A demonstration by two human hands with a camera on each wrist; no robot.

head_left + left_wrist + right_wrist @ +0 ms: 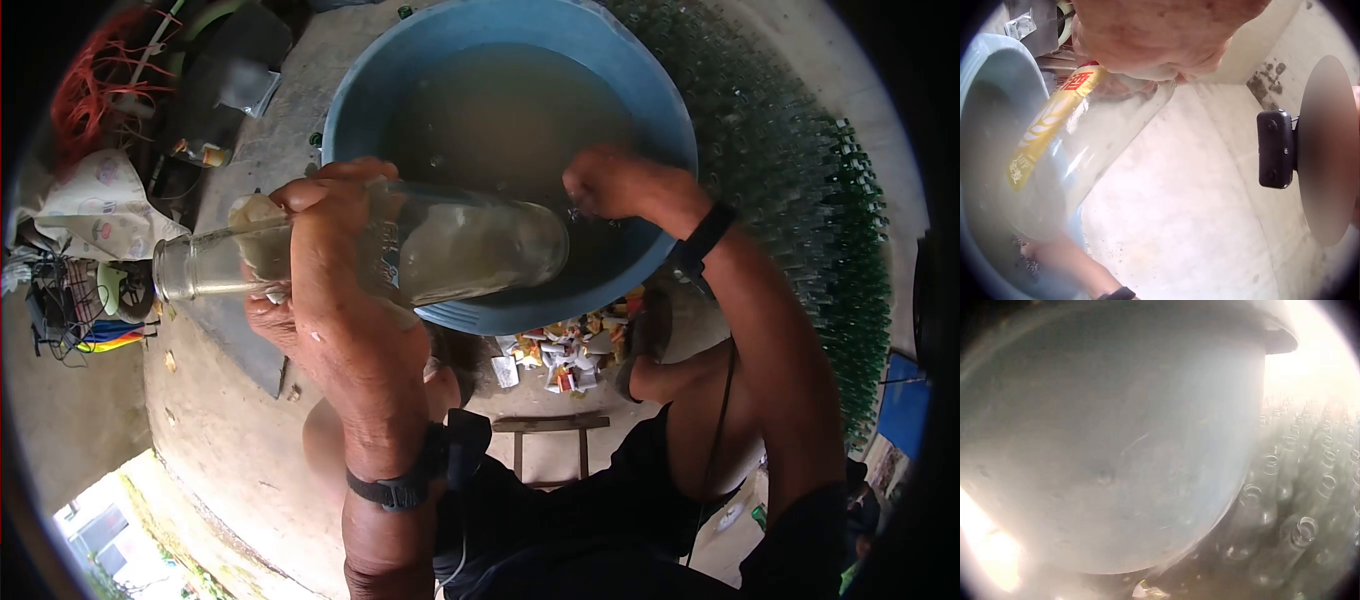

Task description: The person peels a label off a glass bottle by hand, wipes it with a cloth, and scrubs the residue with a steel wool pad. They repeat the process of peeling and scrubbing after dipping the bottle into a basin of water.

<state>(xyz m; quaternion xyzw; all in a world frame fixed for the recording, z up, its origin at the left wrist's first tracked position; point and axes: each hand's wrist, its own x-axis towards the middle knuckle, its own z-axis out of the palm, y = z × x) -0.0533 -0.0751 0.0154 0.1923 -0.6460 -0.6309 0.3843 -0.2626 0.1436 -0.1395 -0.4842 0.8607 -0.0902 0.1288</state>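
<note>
Bare concrete floor (230, 440) runs out under everything here, damp and grey. A big round blue plastic basin (350, 100) sits on it, full of cloudy grey water (500, 110). From the basin's 3 o'clock side down to 5 o'clock, empty green glass bottles (830, 260) stand packed upright, shoulder to shoulder. A small heap of torn coloured paper labels (565, 350) lies against the basin at 6 o'clock, just beyond a low wooden stool (550, 425).

The clear glass bottle with the yellow paper label (470, 245) lies nearly level in the air over the basin's rim at about 7 o'clock. Its neck points out to 9 o'clock and its base sits over the water. The left hand (320, 250) has it round the shoulder, fingers wrapped over the top and thumb underneath. The right hand (605, 185) is down at the water's surface, right beside the bottle's base. Its fingers are curled under, and I can't tell whether they hold anything.

The worry, to my eye, is the grip. One hand holds wet glass near the neck end, so the heavy base could swing down and crack on the rim, or slide free onto the concrete. The right elbow is also close to the standing green bottles, and a careless pull back could topple a row.
</note>
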